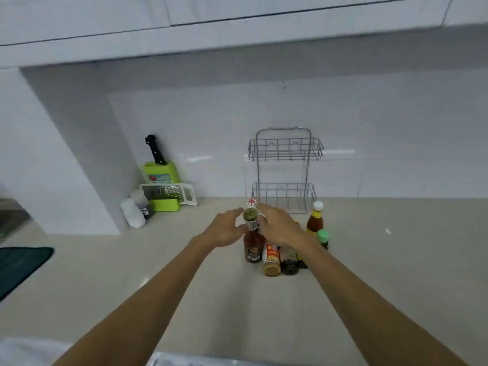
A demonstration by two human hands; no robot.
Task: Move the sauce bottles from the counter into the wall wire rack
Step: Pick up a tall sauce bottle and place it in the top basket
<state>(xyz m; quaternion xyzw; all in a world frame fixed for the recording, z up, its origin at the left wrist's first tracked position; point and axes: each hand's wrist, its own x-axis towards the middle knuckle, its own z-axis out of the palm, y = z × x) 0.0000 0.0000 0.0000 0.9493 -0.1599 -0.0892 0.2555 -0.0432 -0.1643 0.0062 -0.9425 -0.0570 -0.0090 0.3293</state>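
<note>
Beige counter [132, 273], white tiled wall. Wire rack [285, 154] at 12 o'clock, both tiers empty; nothing moved yet. Left hand [224, 229] and right hand [280, 228], both open, flank red sauce bottle [252, 241]; perhaps 6 bottles clustered.

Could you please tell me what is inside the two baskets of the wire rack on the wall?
Both baskets of the wire rack look empty; only white wall shows through. The right hand and a red-and-white bottle cap cover the lower basket's left corner.

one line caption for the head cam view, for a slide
Both hands, left and right, reach for a red sauce bottle below the empty wire rack.
</note>
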